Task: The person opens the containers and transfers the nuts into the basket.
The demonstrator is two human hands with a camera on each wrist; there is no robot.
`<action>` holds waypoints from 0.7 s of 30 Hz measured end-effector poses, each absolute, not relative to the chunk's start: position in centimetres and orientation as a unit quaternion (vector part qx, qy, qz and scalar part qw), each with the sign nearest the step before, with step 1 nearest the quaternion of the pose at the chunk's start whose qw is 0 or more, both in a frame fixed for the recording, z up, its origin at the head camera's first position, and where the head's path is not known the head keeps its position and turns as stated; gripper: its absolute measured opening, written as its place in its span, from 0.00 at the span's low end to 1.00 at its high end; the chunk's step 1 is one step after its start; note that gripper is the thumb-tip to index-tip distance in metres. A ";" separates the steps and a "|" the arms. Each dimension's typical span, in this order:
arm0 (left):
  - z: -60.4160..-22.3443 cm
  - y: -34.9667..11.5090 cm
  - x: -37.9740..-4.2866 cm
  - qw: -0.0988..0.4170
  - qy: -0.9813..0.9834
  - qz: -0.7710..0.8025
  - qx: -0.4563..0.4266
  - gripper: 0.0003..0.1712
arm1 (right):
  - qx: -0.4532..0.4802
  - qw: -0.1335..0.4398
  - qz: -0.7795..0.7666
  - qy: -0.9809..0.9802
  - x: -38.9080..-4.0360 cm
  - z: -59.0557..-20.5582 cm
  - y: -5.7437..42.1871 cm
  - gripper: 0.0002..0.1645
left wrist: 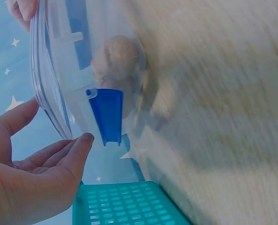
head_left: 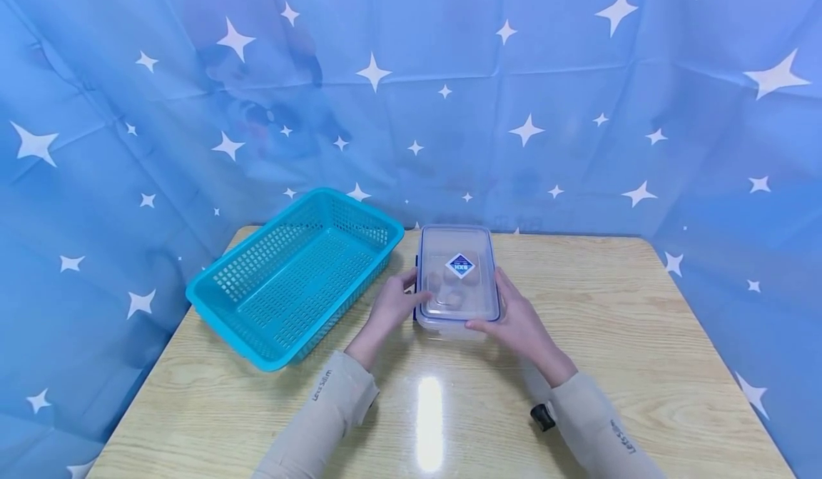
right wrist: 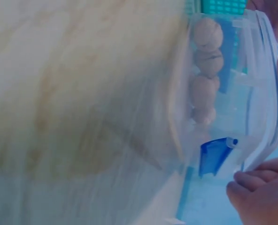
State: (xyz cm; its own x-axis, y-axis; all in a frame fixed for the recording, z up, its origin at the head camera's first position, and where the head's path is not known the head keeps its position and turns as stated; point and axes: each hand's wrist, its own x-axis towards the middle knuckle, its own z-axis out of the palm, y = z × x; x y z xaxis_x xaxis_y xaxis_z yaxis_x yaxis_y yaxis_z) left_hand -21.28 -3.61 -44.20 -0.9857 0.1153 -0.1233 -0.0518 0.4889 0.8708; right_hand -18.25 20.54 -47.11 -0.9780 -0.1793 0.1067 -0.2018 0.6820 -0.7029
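Note:
A clear lidded food container with a blue seal line and a blue diamond label stands on the table. Several round tan things like walnuts show through its wall. My left hand holds the container's left side, thumb over the lid's edge and fingers by the rim, near a blue clip. On the opposite side, my right hand grips the rim, its thumb at the front right corner of the lid. Another blue clip is close to the right fingers.
A turquoise perforated basket stands left of the container, close to the left forearm. Behind the wooden table hangs a blue curtain with white stars. A small black object sits at the right wrist.

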 end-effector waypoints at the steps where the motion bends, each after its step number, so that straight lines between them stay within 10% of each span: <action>1: -44.1 -3.6 -21.2 0.081 0.858 0.506 0.017 0.37 | 0.106 0.016 0.386 -0.916 -18.2 -47.0 20.5 0.75; 21: -42.1 -3.2 -20.9 0.033 0.857 0.514 0.033 0.36 | 0.107 0.038 0.383 -0.917 -17.5 -44.2 20.9 0.68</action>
